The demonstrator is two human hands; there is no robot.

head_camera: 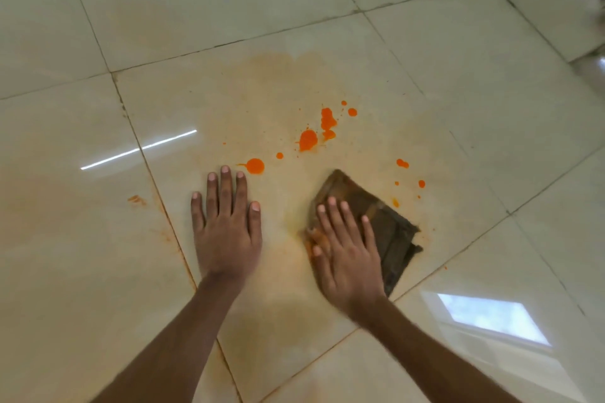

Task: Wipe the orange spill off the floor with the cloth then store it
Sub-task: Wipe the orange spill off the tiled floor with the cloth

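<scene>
Two bare forearms reaching in from the bottom of the view, both going down to the floor (98, 239).

Left hand (226, 222) flat on the tile, palm down. Fingers straight and a little spread, thumb out to the side. Holding nothing, just resting there. Fingertips just beside one round orange drop.

Right hand (343, 255) flat too, palm down on top of a dark brown cloth (389, 229). Fingers straight and close together, pointing away and a bit to the left. Pressing on the cloth, not curled round it. A bit blurry here, so maybe sliding.

Cloth lying on the floor under the right hand, folded by the look of it. One corner pointing away, the far side sticking out to the right of the hand. Orange stain on its edge by the thumb.

Orange spill (307, 140) on the same big tile, past both hands. Biggest bright blobs well beyond the cloth, tiny dots just to its right. Pale orange smear all around the drops and between the hands.

Shiny cream tiles, with a white light streak (137, 150) at the left and a window's glow (491, 317) at the lower right.
</scene>
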